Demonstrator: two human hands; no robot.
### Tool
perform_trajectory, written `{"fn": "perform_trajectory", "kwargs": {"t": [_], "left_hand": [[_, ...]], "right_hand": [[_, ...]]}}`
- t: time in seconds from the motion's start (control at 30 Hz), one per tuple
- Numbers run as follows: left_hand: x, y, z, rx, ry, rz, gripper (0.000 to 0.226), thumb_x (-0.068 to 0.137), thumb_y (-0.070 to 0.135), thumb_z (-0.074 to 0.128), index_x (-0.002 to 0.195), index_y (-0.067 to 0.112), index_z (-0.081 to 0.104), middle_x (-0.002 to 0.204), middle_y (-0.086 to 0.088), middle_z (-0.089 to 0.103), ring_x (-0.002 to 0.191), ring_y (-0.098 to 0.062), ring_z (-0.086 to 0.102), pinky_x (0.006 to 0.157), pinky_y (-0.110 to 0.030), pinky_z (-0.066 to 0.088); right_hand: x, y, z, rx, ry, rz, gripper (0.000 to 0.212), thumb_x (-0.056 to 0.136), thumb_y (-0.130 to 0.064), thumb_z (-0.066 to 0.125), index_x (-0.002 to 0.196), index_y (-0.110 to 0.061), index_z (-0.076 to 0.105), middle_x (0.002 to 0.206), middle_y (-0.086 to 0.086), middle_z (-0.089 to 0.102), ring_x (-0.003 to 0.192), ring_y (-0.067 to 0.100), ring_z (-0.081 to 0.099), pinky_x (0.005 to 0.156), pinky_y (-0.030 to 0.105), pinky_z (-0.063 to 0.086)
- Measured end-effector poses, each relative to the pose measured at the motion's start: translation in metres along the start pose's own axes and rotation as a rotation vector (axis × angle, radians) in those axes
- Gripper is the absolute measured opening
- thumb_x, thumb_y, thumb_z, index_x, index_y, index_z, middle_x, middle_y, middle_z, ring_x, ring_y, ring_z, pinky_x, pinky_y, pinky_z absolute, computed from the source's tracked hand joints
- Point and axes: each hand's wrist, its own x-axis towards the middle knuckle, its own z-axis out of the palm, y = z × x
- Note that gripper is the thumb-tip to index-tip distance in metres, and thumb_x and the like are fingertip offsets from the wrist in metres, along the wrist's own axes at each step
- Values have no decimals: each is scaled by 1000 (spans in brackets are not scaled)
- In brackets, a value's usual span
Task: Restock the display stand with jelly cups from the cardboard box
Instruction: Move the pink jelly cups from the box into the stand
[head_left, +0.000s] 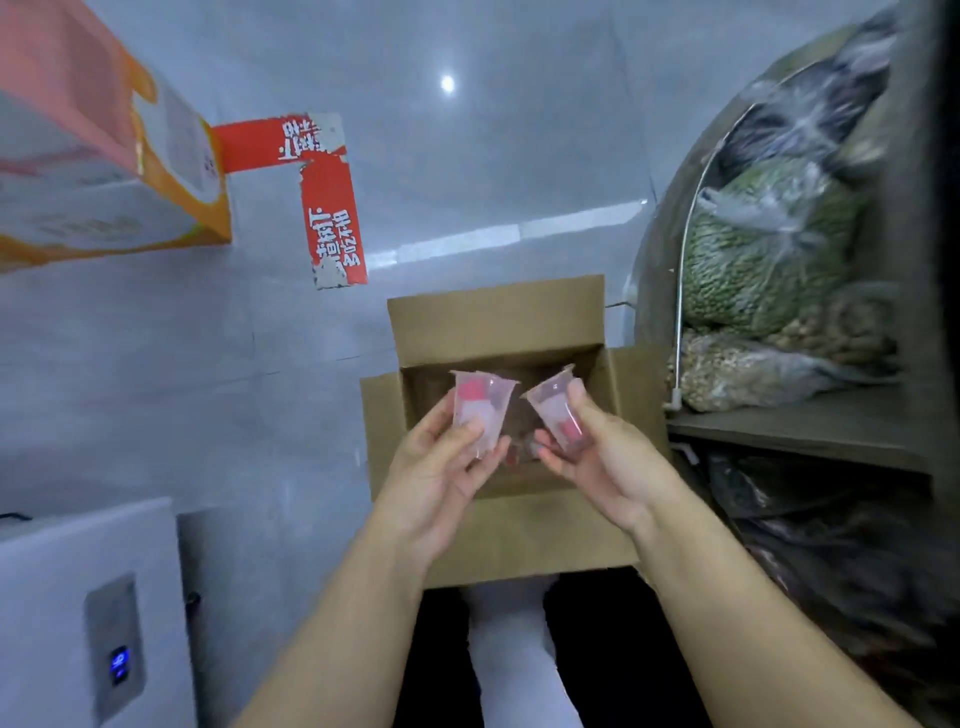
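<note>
An open cardboard box (498, 322) lies on the grey tiled floor below me, its flaps spread. Over its opening my left hand (441, 467) grips a clear pink jelly cup (480, 410) with a red patch inside. My right hand (602, 457) grips a second pink jelly cup (558, 410), tilted to the left. The two cups are close together but apart. More pink and red cups show dimly at the box's bottom (519, 452), mostly hidden by my fingers. The display stand is an orange and pink carton (104, 171) at the upper left.
A dark shelf unit (831, 426) on the right holds plastic bags of green beans (758, 254) and nuts. Red floor tape (332, 218) lies beyond the box. A white appliance (88, 613) with a blue light stands at the lower left.
</note>
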Motion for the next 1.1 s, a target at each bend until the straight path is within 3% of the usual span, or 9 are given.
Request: {"fn": "perform_trajectory", "kwargs": {"t": [0.1, 0.2, 0.27, 0.43, 0.57, 0.7, 0.8, 0.93, 1.1], "left_hand": [[-69, 50, 70, 21, -120, 27, 26, 72, 1, 58, 80, 18, 76, 83, 0, 73, 79, -10, 69, 73, -30, 57], [-124, 98, 136, 147, -204, 90, 29, 67, 0, 54, 75, 20, 75, 76, 2, 72, 74, -8, 69, 65, -26, 57], [-156, 124, 174, 270, -271, 166, 34, 66, -1, 55, 88, 20, 69, 80, 3, 72, 73, -8, 68, 59, -22, 55], [-219, 152, 261, 547, -469, 406, 46, 69, -8, 61, 100, 20, 43, 80, 9, 71, 66, -3, 66, 58, -18, 54], [-251, 143, 323, 698, -542, 532, 49, 66, 0, 66, 99, 28, 43, 87, 11, 63, 81, -8, 62, 75, -19, 49], [-273, 114, 384, 864, -764, 499, 55, 70, 3, 62, 112, 36, 48, 96, 26, 62, 91, 5, 59, 77, -9, 45], [-288, 84, 421, 935, -905, 474, 48, 73, 11, 66, 112, 34, 51, 109, 21, 63, 105, 2, 57, 86, -13, 43], [-300, 45, 454, 1008, -952, 497, 43, 71, 19, 73, 109, 31, 57, 101, 24, 63, 98, 2, 60, 81, -13, 46], [-310, 7, 492, 1075, -1017, 536, 48, 66, 20, 78, 110, 24, 60, 108, 9, 67, 107, -13, 61, 96, -32, 46]], "right_hand": [[-104, -49, 32, 321, -88, -84, 48, 73, -48, 58, 104, -12, 67, 89, 5, 65, 75, 12, 64, 71, 25, 57], [-200, -96, 61, 273, -152, -267, 48, 84, -33, 51, 124, -7, 55, 109, 11, 59, 92, 18, 59, 82, 29, 50], [-255, -121, 73, 180, -155, -416, 44, 81, -10, 62, 124, -7, 54, 101, 5, 66, 89, 19, 58, 81, 34, 46], [-364, -167, 69, -203, 31, -798, 48, 69, 7, 64, 108, -14, 48, 86, -16, 64, 79, -2, 58, 71, 11, 46], [-423, -188, 45, -338, 264, -1008, 40, 66, -3, 70, 97, -26, 58, 99, 0, 60, 88, 5, 59, 79, 20, 44], [-472, -192, 0, -308, 375, -1060, 38, 68, -9, 74, 99, -22, 56, 90, -17, 63, 82, -1, 61, 70, 13, 48], [-507, -184, -42, -262, 446, -1034, 43, 69, -15, 76, 102, -27, 51, 90, -23, 59, 81, -4, 59, 68, 11, 48], [-542, -166, -91, -169, 523, -1007, 42, 73, -18, 69, 109, -21, 47, 88, -30, 56, 74, -8, 57, 65, 8, 46], [-583, -163, -141, -254, 788, -1025, 42, 71, -22, 73, 103, -37, 51, 97, -25, 62, 86, -8, 58, 72, 6, 45]]}}
